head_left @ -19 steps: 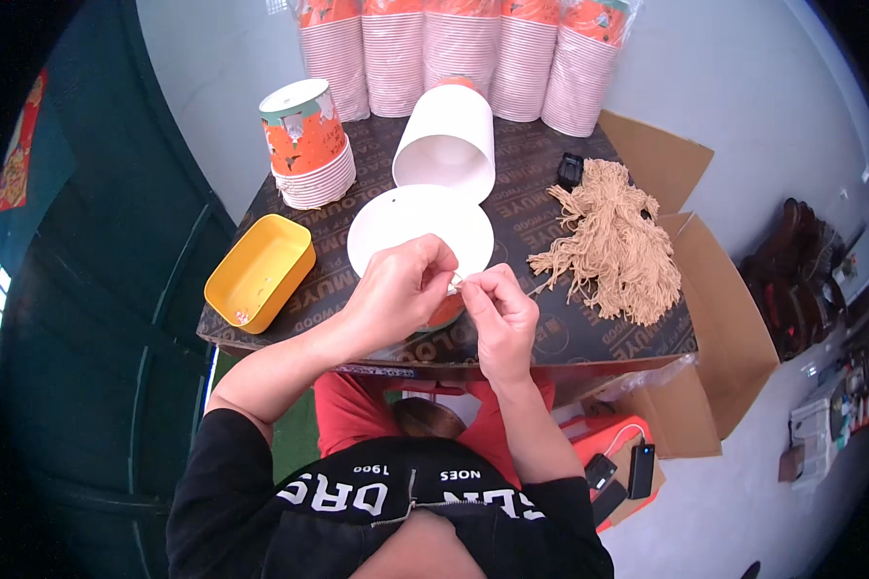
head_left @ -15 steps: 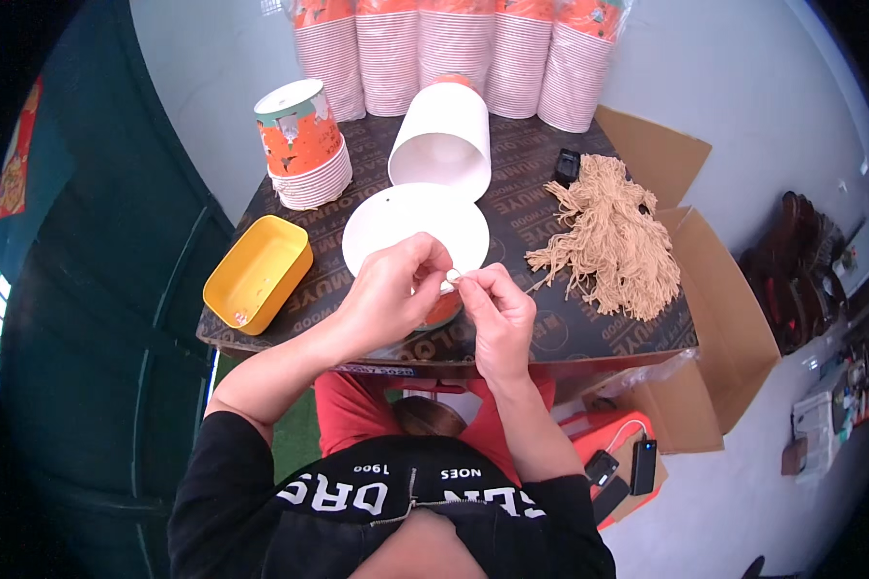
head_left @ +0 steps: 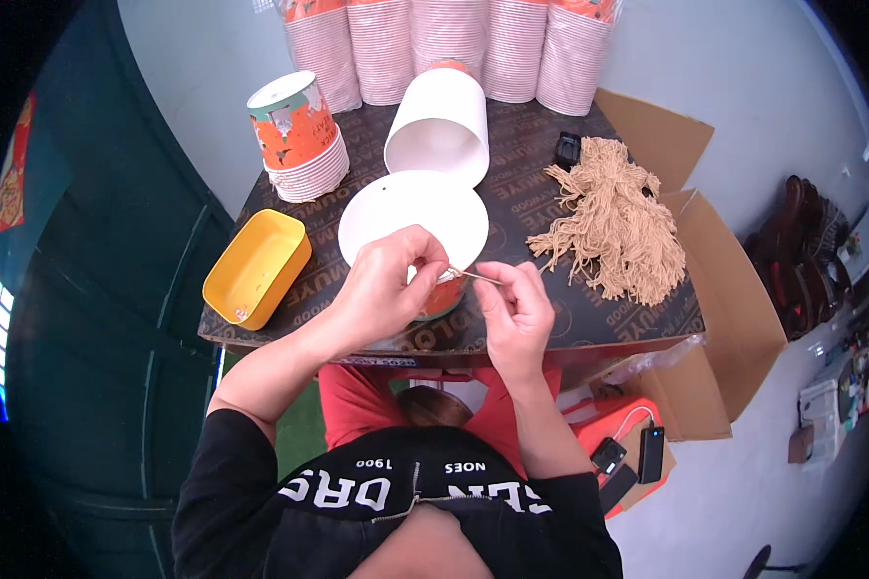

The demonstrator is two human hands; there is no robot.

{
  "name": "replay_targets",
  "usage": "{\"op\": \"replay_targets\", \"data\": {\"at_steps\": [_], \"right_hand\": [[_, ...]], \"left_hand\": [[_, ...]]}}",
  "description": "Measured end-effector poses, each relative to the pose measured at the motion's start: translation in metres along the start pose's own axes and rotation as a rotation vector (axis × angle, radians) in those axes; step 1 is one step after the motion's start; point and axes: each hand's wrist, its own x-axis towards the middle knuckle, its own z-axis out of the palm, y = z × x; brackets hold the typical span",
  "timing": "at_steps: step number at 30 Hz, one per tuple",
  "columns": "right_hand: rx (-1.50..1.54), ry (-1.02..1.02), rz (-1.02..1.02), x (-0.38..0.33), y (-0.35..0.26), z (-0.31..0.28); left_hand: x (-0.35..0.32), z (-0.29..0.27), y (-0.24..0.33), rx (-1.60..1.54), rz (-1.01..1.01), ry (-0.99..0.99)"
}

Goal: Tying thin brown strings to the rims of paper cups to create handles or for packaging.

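Note:
In front of me stands an orange-patterned paper bucket [head_left: 444, 298], its wide white round top [head_left: 415, 207] facing up with a small dark hole near the far edge. My left hand [head_left: 386, 285] is closed at the near rim, thumb and forefinger pinched on something small and pale, mostly hidden. A thin tan cord [head_left: 482, 278] runs from that pinch to my right hand [head_left: 518, 314], which grips it between thumb and fingers just right of the bucket. A heap of similar tan cords [head_left: 616, 227] lies on the table to the right.
Behind the bucket a white cylinder [head_left: 438, 121] lies on its side. A yellow tray [head_left: 290, 227] and stacked paper buckets [head_left: 304, 145] stand left on the dark table [head_left: 357, 333]. Wrapped bucket stacks [head_left: 449, 43] line the back. A cardboard box [head_left: 729, 318] is at the right.
My right hand has moved slightly right and down, away from the left hand, and a stretch of cord now shows between them. The left hand stays at the rim.

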Motion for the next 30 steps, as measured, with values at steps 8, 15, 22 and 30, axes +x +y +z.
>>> {"op": "replay_targets", "data": {"at_steps": [8, 15, 22, 30], "right_hand": [[0.186, -0.011, -0.091, -0.008, 0.026, -0.012], [0.945, -0.220, 0.186, -0.007, 0.022, -0.005], [1.061, -0.234, 0.303, 0.004, 0.031, -0.005], [0.734, -0.164, 0.299, 0.013, 0.033, -0.030]], "left_hand": [[0.001, 0.001, 0.002, 0.039, -0.012, -0.023], [0.003, 0.001, 0.002, 0.099, -0.098, -0.010], [0.008, -0.003, 0.005, 0.099, -0.210, 0.000], [0.018, -0.080, -0.025, 0.509, 0.120, -0.253]]}}
